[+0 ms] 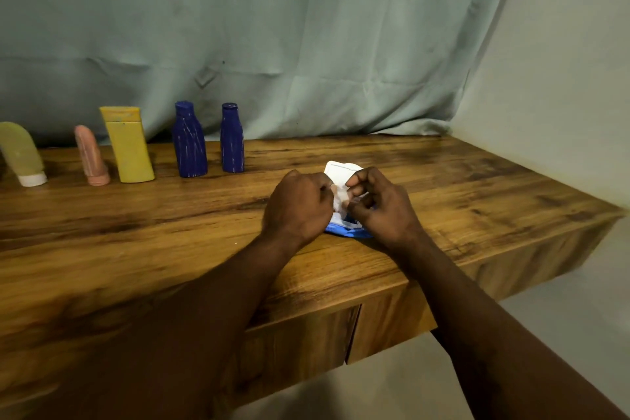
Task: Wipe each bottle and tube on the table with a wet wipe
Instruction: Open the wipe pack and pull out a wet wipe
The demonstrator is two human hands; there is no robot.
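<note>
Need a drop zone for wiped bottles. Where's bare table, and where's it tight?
Free: table right of the wipes pack, out to the corner; near-left wood between bottle row and front edge. Crowded: far-left row (green tube, pink tube, yellow bottle, two blue bottles); centre, left hand and right hand pinching at the pack.
</note>
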